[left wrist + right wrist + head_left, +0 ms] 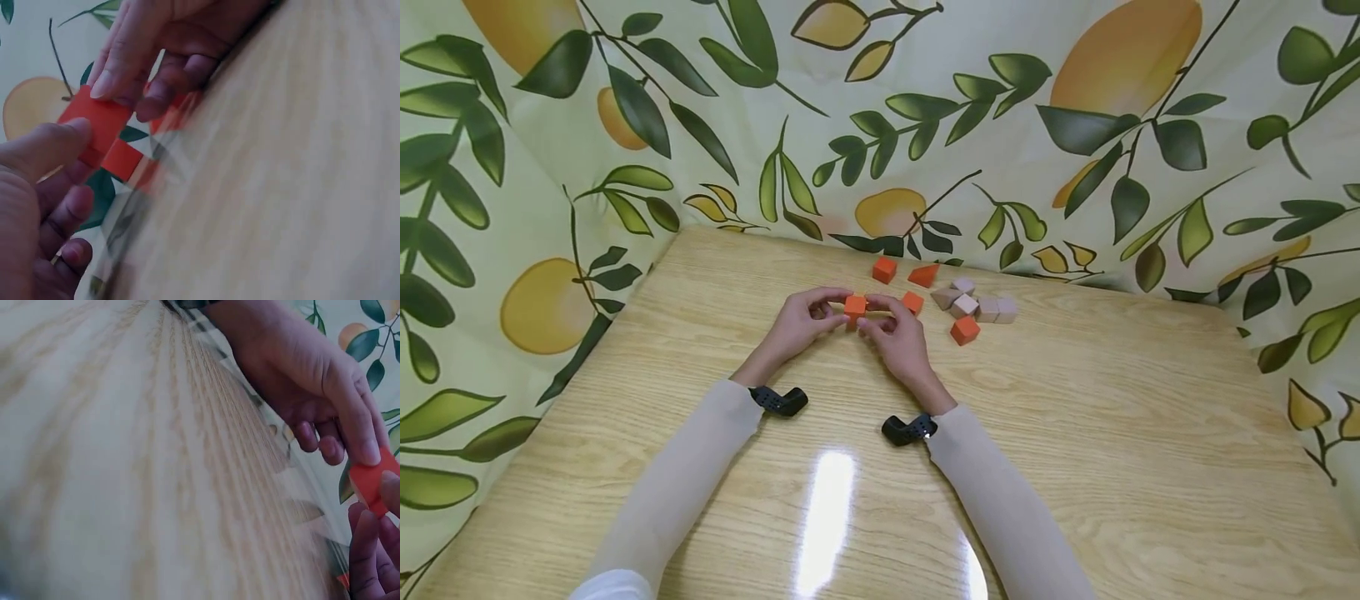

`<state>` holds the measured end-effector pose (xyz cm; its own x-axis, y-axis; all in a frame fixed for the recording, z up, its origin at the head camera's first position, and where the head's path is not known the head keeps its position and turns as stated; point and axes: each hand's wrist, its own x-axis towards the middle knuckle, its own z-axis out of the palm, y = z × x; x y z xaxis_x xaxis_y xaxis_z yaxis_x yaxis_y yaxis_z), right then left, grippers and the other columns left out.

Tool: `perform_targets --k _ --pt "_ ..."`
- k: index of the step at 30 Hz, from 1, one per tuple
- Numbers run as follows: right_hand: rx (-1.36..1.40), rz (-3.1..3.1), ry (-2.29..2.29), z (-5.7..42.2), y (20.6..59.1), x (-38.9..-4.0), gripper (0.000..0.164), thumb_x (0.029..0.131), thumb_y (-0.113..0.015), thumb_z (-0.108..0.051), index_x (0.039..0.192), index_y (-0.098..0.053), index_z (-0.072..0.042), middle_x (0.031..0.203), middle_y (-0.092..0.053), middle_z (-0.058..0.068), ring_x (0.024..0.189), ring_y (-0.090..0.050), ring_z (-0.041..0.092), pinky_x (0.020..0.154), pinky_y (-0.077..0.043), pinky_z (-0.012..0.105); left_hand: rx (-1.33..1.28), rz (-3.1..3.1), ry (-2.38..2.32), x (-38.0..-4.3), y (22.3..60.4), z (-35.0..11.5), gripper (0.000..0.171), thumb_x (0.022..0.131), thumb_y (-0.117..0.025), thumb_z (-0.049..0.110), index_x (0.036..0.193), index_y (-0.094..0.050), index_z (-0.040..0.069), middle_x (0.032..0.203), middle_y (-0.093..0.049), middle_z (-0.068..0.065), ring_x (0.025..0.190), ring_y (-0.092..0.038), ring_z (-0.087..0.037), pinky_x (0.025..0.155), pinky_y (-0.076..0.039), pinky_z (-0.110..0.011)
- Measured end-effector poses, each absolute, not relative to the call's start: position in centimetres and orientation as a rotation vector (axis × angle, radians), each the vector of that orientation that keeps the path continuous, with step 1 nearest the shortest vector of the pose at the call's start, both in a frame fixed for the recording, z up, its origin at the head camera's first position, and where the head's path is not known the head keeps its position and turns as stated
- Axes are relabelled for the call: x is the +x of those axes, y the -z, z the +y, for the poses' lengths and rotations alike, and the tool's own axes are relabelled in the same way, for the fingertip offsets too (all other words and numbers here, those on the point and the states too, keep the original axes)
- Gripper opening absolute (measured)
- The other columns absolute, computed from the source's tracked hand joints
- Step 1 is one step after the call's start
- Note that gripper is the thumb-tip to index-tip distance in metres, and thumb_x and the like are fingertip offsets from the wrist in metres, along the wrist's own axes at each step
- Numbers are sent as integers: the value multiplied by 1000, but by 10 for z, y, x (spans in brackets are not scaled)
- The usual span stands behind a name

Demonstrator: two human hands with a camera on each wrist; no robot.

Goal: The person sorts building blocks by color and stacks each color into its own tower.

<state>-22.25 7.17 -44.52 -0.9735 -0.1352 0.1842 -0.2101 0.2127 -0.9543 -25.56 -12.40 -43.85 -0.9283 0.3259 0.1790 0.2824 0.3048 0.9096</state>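
My left hand (797,321) and right hand (901,342) meet over the tabletop. Between them they pinch an orange cube (854,305) from opposite sides, thumbs at its near side. More orange shows directly below it in the head view, partly hidden by the fingertips. In the left wrist view, both thumbs press a flat face of the orange cube (103,122). The right wrist view catches the same cube (370,481) at its right edge, between the fingertips. Just behind the right fingers lies another orange block (913,301).
Farther back sit an orange cube (884,269) and an orange wedge (923,275). To the right, several pale blocks (988,309) cluster beside another orange cube (965,330). A leaf-and-fruit patterned cloth (820,100) hangs behind the wooden table (1075,433).
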Motion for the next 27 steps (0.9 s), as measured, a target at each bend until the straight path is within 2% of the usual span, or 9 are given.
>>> perform_targets --k 9,18,27 --pt "459 -2476 -1859 66 445 -212 36 87 -72 -23 119 -62 -13 109 -64 2 82 -65 15 65 -47 27 563 2583 -1576 -230 428 -144 38 82 -77 25 118 -68 15 75 -60 -5 63 -49 -20 54 -37 -26" --pt "517 -2545 -1804 57 444 -200 33 86 -73 -18 116 -62 -12 108 -63 -1 77 -63 11 62 -48 26 534 2583 -1557 -215 431 -157 35 82 -77 20 116 -69 14 75 -59 -6 63 -49 -20 53 -36 -25" --pt "563 -2628 -1620 53 447 -194 31 83 -76 -16 110 -63 -10 98 -64 2 68 -57 9 60 -44 24 548 2514 -1539 -211 435 -161 34 80 -79 19 112 -69 13 79 -60 -3 64 -47 -17 55 -37 -24"
